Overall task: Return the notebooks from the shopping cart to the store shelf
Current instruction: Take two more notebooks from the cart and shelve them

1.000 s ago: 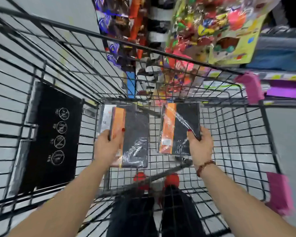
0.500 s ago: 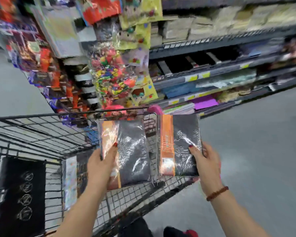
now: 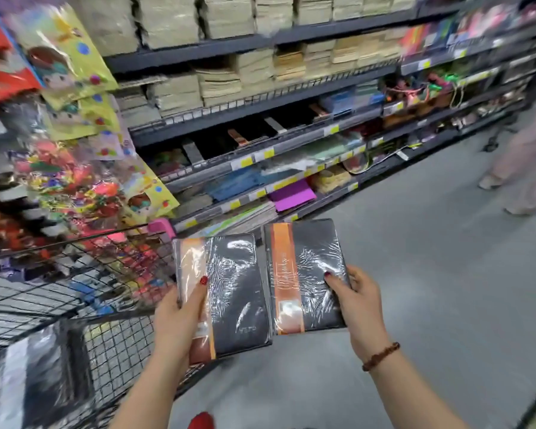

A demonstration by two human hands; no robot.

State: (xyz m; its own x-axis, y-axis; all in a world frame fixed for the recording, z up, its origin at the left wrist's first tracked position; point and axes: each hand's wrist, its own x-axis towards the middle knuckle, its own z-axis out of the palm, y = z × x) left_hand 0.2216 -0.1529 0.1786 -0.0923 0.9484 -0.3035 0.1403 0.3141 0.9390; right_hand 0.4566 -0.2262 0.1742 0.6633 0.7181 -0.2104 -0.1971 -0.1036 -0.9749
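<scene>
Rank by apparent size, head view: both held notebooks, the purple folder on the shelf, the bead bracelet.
1. Left notebook and right notebook, alike.
2. Purple folder, though farther off.
3. Bead bracelet.

Store shelf (image 3: 198, 49), beige stacks (image 3: 220, 85), purple folder (image 3: 291, 195)

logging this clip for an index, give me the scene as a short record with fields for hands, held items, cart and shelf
left side: left hand grips a black shrink-wrapped notebook with an orange band at its left edge
right side: right hand grips a second matching notebook at its right edge
layout: notebooks side by side, covers up
cart: black wire shopping cart at the left
shelf: dark metal store shelf ahead, stocked
stage: neither notebook shelved yet
</scene>
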